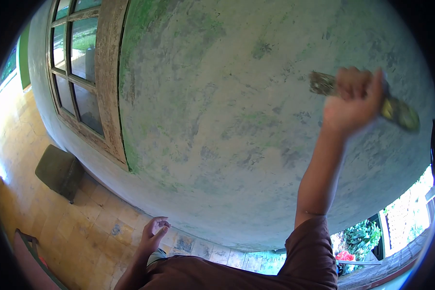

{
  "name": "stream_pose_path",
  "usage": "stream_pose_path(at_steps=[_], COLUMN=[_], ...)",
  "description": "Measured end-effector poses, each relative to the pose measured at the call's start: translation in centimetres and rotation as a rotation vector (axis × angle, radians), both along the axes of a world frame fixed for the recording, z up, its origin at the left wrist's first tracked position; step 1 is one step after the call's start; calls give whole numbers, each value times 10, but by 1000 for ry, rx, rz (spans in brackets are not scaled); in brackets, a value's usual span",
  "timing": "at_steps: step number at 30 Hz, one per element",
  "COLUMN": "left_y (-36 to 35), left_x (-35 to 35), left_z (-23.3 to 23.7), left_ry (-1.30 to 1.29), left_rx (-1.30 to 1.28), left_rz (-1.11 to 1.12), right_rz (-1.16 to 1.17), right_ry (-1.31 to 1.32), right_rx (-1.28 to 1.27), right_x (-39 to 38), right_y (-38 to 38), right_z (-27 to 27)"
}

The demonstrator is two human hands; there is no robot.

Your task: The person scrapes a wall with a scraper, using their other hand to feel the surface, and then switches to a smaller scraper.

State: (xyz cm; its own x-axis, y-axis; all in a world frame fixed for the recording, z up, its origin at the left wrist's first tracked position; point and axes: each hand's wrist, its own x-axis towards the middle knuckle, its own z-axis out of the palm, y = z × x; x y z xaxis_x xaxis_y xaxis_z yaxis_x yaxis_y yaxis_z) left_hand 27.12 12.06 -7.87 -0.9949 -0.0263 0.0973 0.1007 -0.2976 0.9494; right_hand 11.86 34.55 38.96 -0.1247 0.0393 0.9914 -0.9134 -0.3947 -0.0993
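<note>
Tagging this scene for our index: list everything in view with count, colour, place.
Wall: one, patchy grey-white and green, centre
Window: one, worn brown frame, upper left
Stool-like block: one, dark olive, left, on the floor
Tiled floor: one, yellowish-tan, lower left
Furniture-like piece: one, reddish-brown, bottom left corner, unclear
Plants: uncountable, green, lower right
Red item: one, red, by the plants, unclear
Brush-like tool: one, brownish end, green-yellow handle, in the right hand
Shirt: one, brown, bottom
Right hand: one, upper right, gripping the tool
Left hand: one, lower centre-left
</note>
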Motion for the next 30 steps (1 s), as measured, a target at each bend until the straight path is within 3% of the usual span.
stream_pose_path(at_steps=[3,8,11,15,18,21,23,26,28,30], left_y=[0,-3,-3,-3,-3,-4,-3,-4,-4,-4], left_x=[1,0,-1,-1,0,0,-1,2,2,0], left_z=[4,-2,-2,-1,4,1,-3,5,8,4], left_ry=[-8,-9,1,17,1,-7,1,-9,-18,6], left_rx=[10,-7,-1,5,14,13,18,3,-6,13], left_rz=[-2,14,7,3,-9,-8,-9,-26,-34,-19], right_rz=[-251,-91,-373,-197,-380,-278,-82,-194,-252,-74], right_ry=[-104,48,-74,12,-55,-27,43,-122,-40,38], right_rx=[-65,-14,-50,-11,-169,-95,-64,-107,-79,-33], right_x=[-9,1,-1,6,-2,2,5,-9,-4,7], right_y=[-21,-8,-26,-14,-28,-19,-3,-23,-20,-9], right_z=[-4,2,-4,-2,-4,1,6,-1,-1,4])
